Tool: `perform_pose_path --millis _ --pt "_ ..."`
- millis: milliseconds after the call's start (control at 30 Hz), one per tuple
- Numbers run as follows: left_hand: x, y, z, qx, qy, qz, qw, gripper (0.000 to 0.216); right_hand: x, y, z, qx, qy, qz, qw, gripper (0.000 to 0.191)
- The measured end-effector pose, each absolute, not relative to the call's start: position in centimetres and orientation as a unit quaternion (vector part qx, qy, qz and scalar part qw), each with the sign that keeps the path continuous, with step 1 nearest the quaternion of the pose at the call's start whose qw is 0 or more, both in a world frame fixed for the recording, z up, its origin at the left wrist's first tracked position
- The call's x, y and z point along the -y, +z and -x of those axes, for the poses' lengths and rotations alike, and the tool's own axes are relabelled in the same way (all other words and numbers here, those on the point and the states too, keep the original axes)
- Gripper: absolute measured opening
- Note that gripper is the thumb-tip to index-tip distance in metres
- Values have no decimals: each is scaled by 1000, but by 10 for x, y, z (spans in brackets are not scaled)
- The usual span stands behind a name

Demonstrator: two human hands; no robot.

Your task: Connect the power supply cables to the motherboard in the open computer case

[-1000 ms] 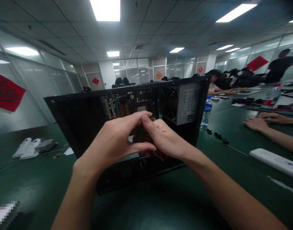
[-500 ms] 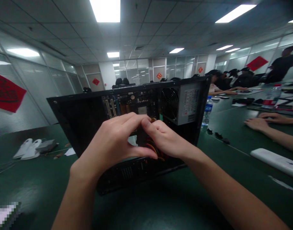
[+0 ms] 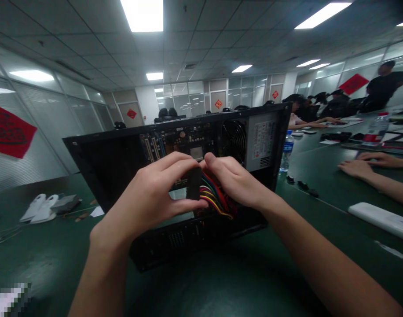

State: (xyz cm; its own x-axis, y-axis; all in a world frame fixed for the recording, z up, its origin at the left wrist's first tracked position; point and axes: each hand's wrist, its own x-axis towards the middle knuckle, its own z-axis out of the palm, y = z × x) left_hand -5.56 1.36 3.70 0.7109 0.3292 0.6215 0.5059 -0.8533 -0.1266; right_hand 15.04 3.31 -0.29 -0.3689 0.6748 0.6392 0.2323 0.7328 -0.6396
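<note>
A black desktop computer case [image 3: 99,140] stands open-sided on the table in front of me, its motherboard [image 3: 180,141] and power supply [image 3: 261,145] showing at the top. My left hand [image 3: 152,191] grips a long black power connector [image 3: 193,185] between the fingers above and the thumb below. From that connector a bundle of coloured wires [image 3: 216,198] runs right and down. My right hand [image 3: 236,180] is closed at the connector's upper end, thumb on top, beside the wires. Its other fingertips are hidden, and so is part of the connector.
The green table [image 3: 201,281] spreads around the case. White objects [image 3: 45,207] and a grey box [image 3: 66,203] lie to the left. At right are a water bottle [image 3: 287,152], a white power strip [image 3: 379,220] and another person's hands [image 3: 356,169].
The coloured wires and the connector now show more plainly between my hands. My right hand has shifted slightly right and up, and my left thumb slightly left and up.
</note>
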Motion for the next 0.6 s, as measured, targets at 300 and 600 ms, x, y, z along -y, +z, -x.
perform_pose_path --millis 300,600 --pt "-40 34 69 263 -306 914 33 49 -67 -26 -160 801 -343 66 486 30" --pt "-56 19 68 317 -261 909 -70 54 -72 -33 -152 793 -395 49 462 17"
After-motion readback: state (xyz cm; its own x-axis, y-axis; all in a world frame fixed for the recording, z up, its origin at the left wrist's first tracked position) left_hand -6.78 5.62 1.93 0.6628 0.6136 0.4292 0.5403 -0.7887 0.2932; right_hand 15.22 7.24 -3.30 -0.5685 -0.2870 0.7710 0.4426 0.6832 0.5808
